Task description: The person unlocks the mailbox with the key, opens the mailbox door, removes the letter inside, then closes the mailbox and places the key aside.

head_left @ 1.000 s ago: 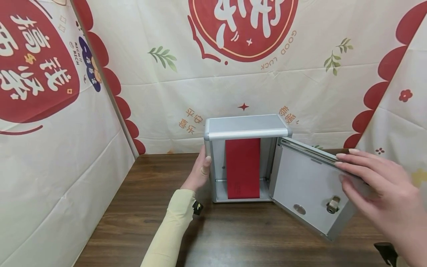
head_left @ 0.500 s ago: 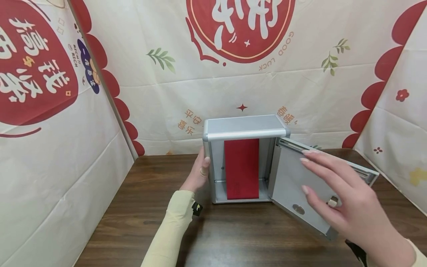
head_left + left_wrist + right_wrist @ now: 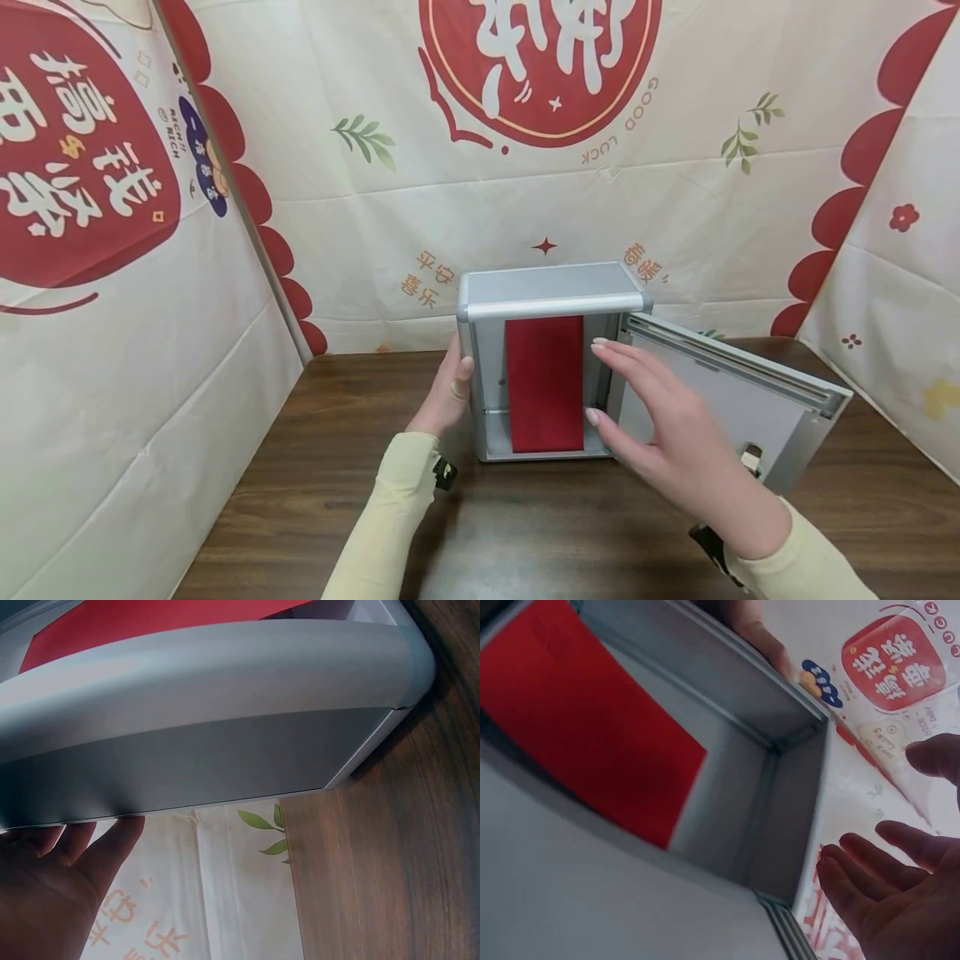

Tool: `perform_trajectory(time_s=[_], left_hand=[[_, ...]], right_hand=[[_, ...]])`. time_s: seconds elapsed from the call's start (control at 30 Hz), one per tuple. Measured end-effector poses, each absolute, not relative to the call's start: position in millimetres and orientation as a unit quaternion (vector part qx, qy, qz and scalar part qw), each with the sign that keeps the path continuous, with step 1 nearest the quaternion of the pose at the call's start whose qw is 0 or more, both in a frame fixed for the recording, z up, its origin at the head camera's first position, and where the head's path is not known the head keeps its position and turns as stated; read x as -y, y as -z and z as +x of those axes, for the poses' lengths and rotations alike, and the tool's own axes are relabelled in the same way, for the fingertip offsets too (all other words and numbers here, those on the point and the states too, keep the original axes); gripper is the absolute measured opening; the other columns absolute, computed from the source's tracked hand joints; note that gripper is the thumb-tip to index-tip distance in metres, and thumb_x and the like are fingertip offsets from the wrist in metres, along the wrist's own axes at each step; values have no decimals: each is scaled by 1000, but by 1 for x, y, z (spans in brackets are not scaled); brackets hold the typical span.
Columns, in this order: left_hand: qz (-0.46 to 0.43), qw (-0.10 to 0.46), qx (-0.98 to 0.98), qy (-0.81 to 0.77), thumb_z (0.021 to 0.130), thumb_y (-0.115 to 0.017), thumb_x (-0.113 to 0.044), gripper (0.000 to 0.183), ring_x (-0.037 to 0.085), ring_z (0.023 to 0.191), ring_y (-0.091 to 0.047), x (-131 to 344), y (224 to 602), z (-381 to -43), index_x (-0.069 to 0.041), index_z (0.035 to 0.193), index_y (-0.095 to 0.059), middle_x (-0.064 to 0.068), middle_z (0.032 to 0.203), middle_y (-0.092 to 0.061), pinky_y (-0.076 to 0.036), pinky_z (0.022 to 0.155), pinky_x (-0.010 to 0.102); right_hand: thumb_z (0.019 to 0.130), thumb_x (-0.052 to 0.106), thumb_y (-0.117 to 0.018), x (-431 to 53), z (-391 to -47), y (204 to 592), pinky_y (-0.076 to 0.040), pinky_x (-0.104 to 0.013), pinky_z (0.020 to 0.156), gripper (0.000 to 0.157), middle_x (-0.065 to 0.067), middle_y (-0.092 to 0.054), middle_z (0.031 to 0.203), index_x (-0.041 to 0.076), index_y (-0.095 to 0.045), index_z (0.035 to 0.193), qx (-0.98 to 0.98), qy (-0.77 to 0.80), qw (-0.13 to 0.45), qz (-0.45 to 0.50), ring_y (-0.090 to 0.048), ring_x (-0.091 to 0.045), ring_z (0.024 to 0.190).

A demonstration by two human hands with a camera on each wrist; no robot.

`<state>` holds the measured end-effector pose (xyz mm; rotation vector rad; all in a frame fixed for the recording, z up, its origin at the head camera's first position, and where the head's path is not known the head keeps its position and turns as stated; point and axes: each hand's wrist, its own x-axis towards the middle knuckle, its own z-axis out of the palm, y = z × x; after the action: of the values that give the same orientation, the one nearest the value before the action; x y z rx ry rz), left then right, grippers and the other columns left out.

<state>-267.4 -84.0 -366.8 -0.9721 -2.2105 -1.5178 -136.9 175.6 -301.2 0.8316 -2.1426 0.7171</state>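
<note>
A silver-grey metal box (image 3: 551, 287) stands on the table with its front door (image 3: 738, 400) swung wide to the right. Upright inside it is a red envelope (image 3: 545, 383). My left hand (image 3: 445, 392) grips the box's left side, thumb near the front edge; in the left wrist view its fingers reach the back edge of the side panel (image 3: 225, 761). In front of the door, my right hand (image 3: 675, 425) is spread and holds nothing, its fingertips close to the envelope's right edge. A lock (image 3: 752, 458) on the door's inner face shows partly behind this hand.
The dark wooden table (image 3: 300, 483) reaches back to a white cloth backdrop (image 3: 465, 208) printed with red shapes and leaves. Similar cloth walls stand at left (image 3: 172, 358) and right (image 3: 900, 308). The door's free edge juts toward the front right.
My right hand has left the door's top edge and moved left across the door to the box opening. The left hand, box and envelope stay in place.
</note>
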Motion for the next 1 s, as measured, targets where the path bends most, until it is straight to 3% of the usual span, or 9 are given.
perform_trajectory(time_s=[0.07,0.13,0.27,0.37,0.53,0.67,1.0], left_hand=[[-335,141,769,526,85,-14,-80,105,33,137,-27,84,364,-264,3,149,-14,25,150,-25,-22,110,48],[-333,136,769,528,86,-15,-80,104,36,135,-29,84,363,-263,3,149,-15,27,147,-28,-25,108,50],[-328,127,774,526,84,-14,-81,106,37,135,-28,85,361,-262,3,149,-15,28,147,-27,-24,108,50],[-322,124,782,519,82,-12,-82,109,33,139,-24,86,359,-261,4,149,-13,26,150,-23,-21,111,47],[-319,127,785,516,81,-12,-84,111,32,139,-23,87,373,-276,3,149,-13,26,151,-23,-20,111,47],[-316,135,783,518,80,-12,-85,108,27,139,-24,88,394,-295,-5,151,-14,18,152,-25,-21,110,48],[-308,131,781,527,80,-14,-86,98,15,136,-28,88,394,-296,-19,152,-14,4,151,-28,-25,109,44]], right_hand=[[84,24,-71,-173,-143,308,-34,-16,99,63,-6,-48,139,11,-47,141,843,-274,342,311,-47,-22,124],[82,20,-74,-169,-147,314,-41,-11,85,68,-6,-47,140,12,-45,142,855,-270,327,298,-51,-19,115],[81,19,-76,-160,-154,325,-51,-24,78,70,-5,-44,141,11,-43,143,874,-274,296,272,-50,-17,116],[83,20,-76,-153,-161,333,-48,-42,90,69,-6,-43,142,9,-43,142,884,-284,274,252,-44,-22,125],[84,20,-75,-146,-175,349,-49,-46,88,68,-12,-41,141,3,-41,140,891,-299,262,221,-43,-28,124],[83,19,-75,-142,-185,360,-47,-50,90,68,-16,-41,139,-2,-41,138,892,-301,271,203,-42,-32,123],[81,16,-75,-136,-202,379,-48,-51,87,68,-20,-40,136,-4,-40,136,894,-311,281,157,-43,-34,120]])
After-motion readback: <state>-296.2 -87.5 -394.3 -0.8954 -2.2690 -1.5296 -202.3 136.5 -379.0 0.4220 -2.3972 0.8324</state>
